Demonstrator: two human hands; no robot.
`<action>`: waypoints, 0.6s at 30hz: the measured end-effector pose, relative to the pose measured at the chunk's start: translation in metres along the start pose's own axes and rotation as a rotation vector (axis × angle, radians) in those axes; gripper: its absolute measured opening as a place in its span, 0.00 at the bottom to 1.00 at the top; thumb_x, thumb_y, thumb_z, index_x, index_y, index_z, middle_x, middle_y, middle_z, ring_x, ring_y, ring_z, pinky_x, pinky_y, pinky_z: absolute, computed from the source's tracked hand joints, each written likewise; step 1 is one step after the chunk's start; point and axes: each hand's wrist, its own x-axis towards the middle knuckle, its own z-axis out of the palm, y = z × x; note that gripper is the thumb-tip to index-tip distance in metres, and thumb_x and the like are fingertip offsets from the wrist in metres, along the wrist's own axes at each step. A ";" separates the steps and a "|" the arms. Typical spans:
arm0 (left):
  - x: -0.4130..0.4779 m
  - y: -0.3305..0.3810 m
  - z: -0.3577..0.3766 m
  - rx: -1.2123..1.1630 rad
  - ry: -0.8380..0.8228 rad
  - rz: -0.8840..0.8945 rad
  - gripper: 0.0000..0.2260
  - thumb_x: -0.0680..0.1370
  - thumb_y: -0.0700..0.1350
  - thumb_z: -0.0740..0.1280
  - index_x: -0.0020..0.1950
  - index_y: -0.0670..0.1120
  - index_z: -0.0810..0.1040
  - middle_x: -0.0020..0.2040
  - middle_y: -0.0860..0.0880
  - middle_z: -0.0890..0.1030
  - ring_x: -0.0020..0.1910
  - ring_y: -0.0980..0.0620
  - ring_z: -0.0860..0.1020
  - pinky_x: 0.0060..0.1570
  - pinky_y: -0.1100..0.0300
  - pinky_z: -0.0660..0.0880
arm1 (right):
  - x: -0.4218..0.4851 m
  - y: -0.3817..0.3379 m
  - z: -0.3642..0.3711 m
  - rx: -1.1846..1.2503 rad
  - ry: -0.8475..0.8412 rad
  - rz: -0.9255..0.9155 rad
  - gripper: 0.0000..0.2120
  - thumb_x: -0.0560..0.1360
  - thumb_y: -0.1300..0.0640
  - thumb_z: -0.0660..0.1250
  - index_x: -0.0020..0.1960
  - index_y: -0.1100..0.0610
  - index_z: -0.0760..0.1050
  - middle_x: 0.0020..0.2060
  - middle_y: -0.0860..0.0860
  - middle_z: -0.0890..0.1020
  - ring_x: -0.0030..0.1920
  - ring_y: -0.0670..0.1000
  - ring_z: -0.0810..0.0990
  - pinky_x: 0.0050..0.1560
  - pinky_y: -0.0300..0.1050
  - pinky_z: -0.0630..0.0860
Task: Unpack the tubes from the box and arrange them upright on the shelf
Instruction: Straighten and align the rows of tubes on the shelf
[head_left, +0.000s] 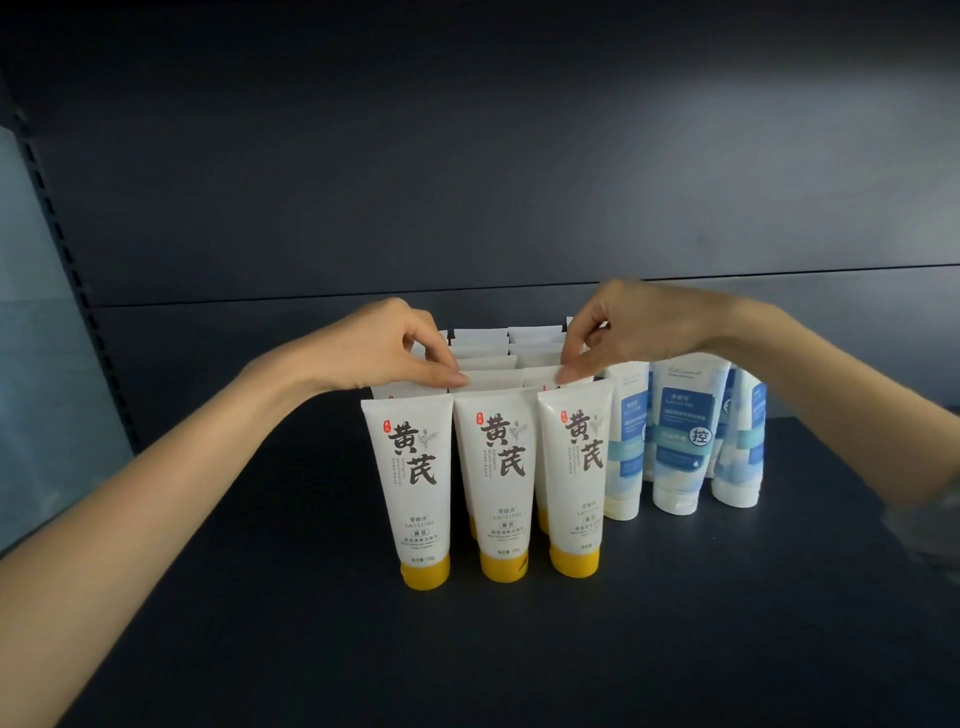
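I see smooth white plastic tubes with round yellow caps (415, 467) standing cap-down in tight rows on the matte dark shelf (260, 639), their flat crimped ends up. On my left hand (384, 343), thumb and fingers pinch one crimped end just behind the front row. My right hand (634, 327) pinches another the same way. Glossy blue-and-white tubes (680, 441) stand upright just beside them, on the right.
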 end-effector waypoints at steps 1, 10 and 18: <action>0.000 -0.001 0.000 -0.002 0.000 0.004 0.12 0.62 0.62 0.71 0.38 0.57 0.85 0.39 0.57 0.78 0.29 0.63 0.69 0.30 0.72 0.65 | 0.001 0.001 0.001 -0.007 0.001 -0.004 0.08 0.72 0.49 0.72 0.40 0.53 0.83 0.38 0.48 0.85 0.42 0.49 0.80 0.48 0.41 0.75; 0.000 -0.002 -0.002 -0.002 0.015 0.053 0.12 0.62 0.61 0.71 0.37 0.54 0.85 0.38 0.55 0.77 0.31 0.63 0.69 0.32 0.72 0.65 | -0.001 0.006 -0.002 0.011 0.012 -0.028 0.08 0.71 0.51 0.72 0.37 0.54 0.82 0.35 0.50 0.84 0.37 0.49 0.79 0.41 0.35 0.74; 0.001 -0.004 -0.003 -0.031 -0.002 0.043 0.14 0.60 0.64 0.70 0.38 0.58 0.85 0.38 0.59 0.77 0.30 0.62 0.69 0.31 0.71 0.65 | 0.002 0.007 -0.003 0.091 -0.055 -0.059 0.09 0.71 0.50 0.72 0.39 0.56 0.83 0.38 0.50 0.85 0.43 0.51 0.80 0.44 0.38 0.76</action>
